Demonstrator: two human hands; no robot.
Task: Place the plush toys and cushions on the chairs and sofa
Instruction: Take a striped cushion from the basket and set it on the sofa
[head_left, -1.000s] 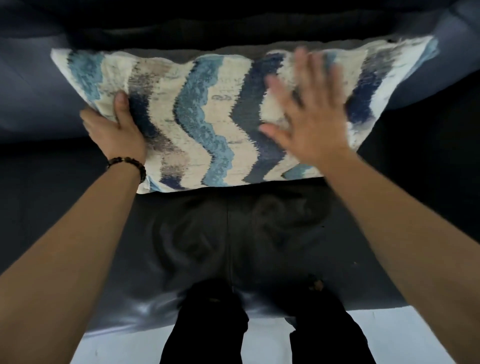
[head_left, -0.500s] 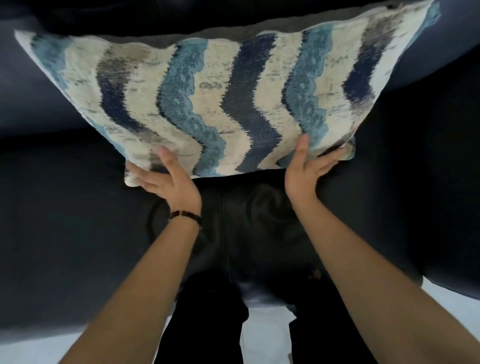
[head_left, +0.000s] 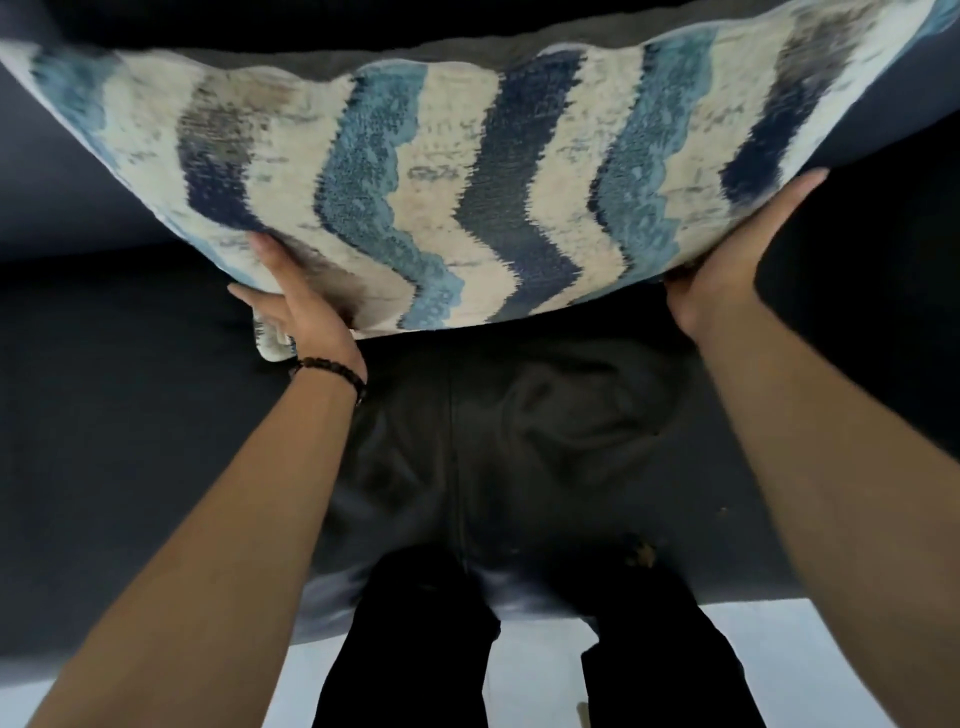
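A large cushion (head_left: 467, 171) with cream, light blue and navy zigzag stripes fills the top of the view, leaning against the back of a dark sofa (head_left: 119, 395). My left hand (head_left: 296, 306), with a bead bracelet at the wrist, grips the cushion's lower left corner. My right hand (head_left: 737, 254) is pressed under and against the cushion's lower right edge, fingers hidden behind the fabric. The cushion's bottom edge hangs just above the seat.
The dark seat cushion (head_left: 519, 441) with a centre seam lies below the pillow. A small tear or crumbs (head_left: 641, 553) mark the seat's front edge. My legs in black trousers (head_left: 415, 639) stand on a pale floor (head_left: 810, 644) against the sofa front.
The cushion has come closer and wider in view. My right hand slid from the bottom middle to the lower right edge; my left hand shifted onto the lower left corner.
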